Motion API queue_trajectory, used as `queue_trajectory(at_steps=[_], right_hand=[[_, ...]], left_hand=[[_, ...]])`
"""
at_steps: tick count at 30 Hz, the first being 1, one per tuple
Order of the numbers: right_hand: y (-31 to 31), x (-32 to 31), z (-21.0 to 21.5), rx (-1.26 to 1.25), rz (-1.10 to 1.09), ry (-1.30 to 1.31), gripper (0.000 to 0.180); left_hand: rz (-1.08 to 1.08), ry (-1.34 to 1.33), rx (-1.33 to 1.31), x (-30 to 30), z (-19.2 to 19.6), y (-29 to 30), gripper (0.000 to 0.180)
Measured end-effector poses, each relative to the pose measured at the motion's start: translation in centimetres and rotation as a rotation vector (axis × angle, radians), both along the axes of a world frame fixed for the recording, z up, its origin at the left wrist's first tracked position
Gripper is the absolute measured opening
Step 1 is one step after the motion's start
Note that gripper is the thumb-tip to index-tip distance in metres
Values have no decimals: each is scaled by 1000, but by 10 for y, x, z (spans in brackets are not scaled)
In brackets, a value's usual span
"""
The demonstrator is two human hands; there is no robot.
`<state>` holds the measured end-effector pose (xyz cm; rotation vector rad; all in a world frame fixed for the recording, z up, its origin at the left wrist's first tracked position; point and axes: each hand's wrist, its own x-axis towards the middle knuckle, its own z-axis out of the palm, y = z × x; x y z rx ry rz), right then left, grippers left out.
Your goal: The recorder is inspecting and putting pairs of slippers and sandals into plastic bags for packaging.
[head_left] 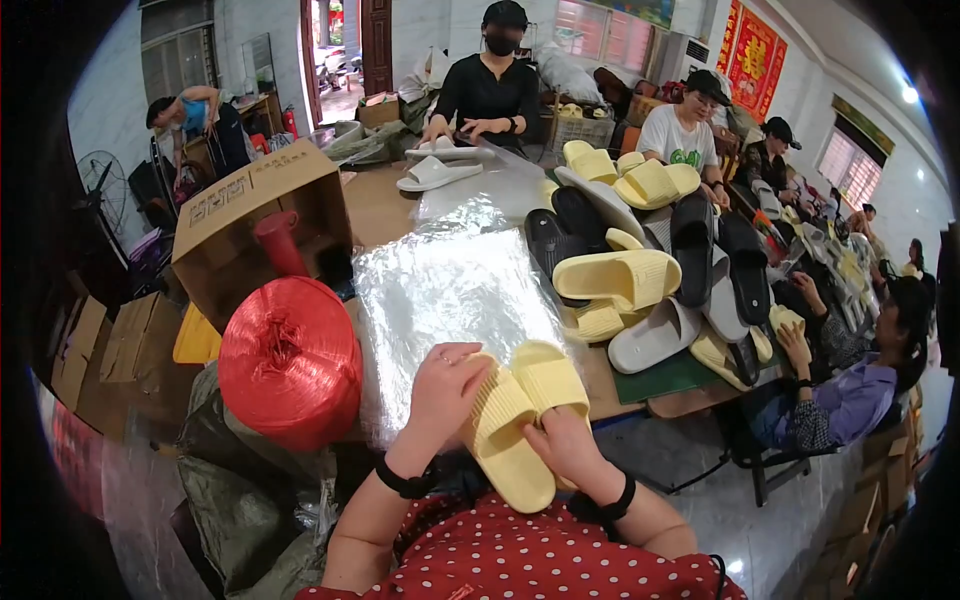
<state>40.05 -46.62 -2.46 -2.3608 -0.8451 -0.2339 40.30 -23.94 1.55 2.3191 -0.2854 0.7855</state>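
A pair of pale yellow slide slippers with ribbed straps is held up over the table's near edge, toes pointing away. My left hand (442, 392) grips the left slipper (512, 465) from its outer side, fingers closed along the strap. Curled at the foot opening of the right slipper (550, 375) is my right hand (572, 440), some of its fingers hidden under the strap. The two slippers lie side by side and touch. Just beyond them, a stack of clear plastic bags (455, 285) lies flat on the table.
On the left stand a roll of red plastic twine (290, 362) and a cardboard box (262, 190). Yellow, black and grey slippers (617, 278) are piled at the right. Across the table, a person in black touches white slippers (440, 174); others sit along the right.
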Motion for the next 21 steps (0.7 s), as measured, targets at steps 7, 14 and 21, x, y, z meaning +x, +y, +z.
queue_trajectory(at_steps=[7,14,21], right_hand=[[27,18,1,70,40,-43,29],[56,57,-45,371,41,67,20],[124,84,7,-31,-208,59,27]], left_hand=[[-106,-106,51,-14,3,-11,15],[-240,-100,64,-22,11,-25,18],[-288,-64,5,-41,19,-30,16]])
